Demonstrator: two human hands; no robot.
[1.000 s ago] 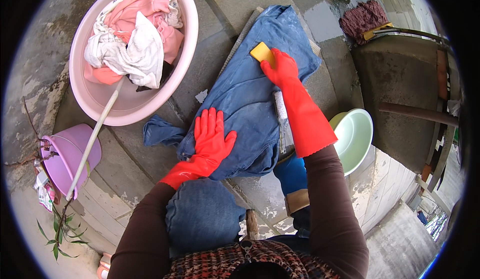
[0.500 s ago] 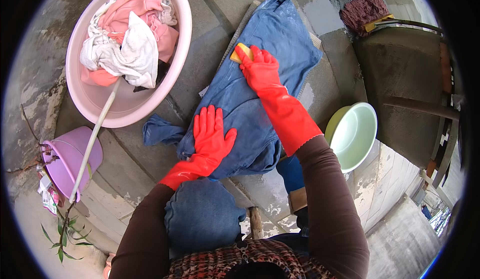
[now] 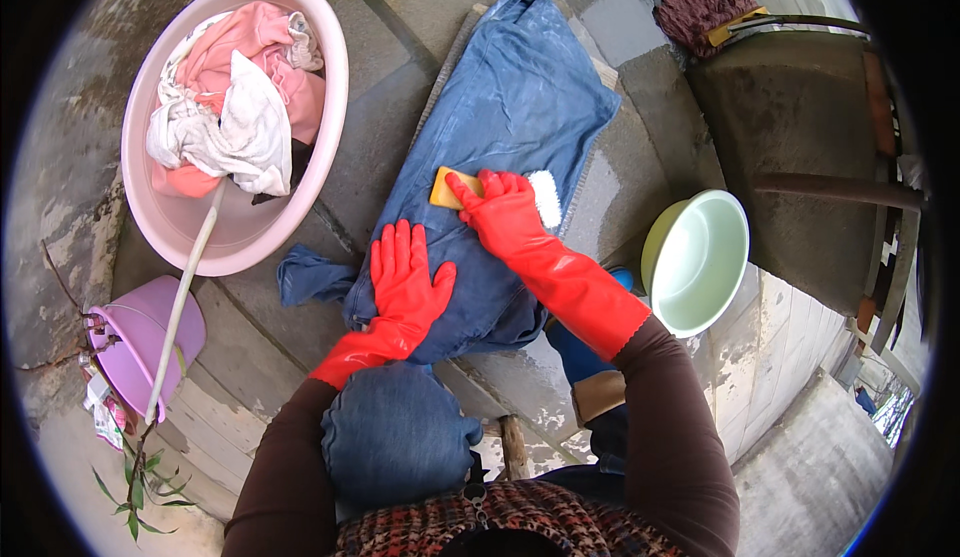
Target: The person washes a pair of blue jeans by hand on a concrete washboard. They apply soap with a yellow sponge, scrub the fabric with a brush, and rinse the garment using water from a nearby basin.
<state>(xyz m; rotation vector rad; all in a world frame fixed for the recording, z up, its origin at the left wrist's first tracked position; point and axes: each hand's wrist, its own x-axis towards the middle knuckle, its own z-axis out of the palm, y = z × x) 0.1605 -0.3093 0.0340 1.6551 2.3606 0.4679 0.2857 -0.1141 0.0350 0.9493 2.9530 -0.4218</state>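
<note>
A pair of blue jeans (image 3: 500, 87) lies spread on a ribbed board (image 3: 447, 72) on the paving in front of me. My right hand (image 3: 503, 215), in a long red rubber glove, grips a scrub brush (image 3: 546, 199) over the middle of the jeans. The brush's yellow end sticks out left of my fingers and its white bristles show on the right. My left hand (image 3: 408, 285), gloved alike, lies flat on the lower part of the cloth with its fingers stretched. One end of a leg trails off to the left.
At the far left stands a pink basin (image 3: 335, 87) with pink and white laundry (image 3: 245, 97); a pale pole (image 3: 183, 297) leans on it. A purple bucket (image 3: 165, 332) is nearer. A green basin (image 3: 741, 247), a mop (image 3: 705, 7) and a dark chair (image 3: 785, 137) are right.
My right hand has drawn the brush back toward me and turned it, so the white bristles now show. My left hand stays flat on the jeans. The whole view has shifted slightly.
</note>
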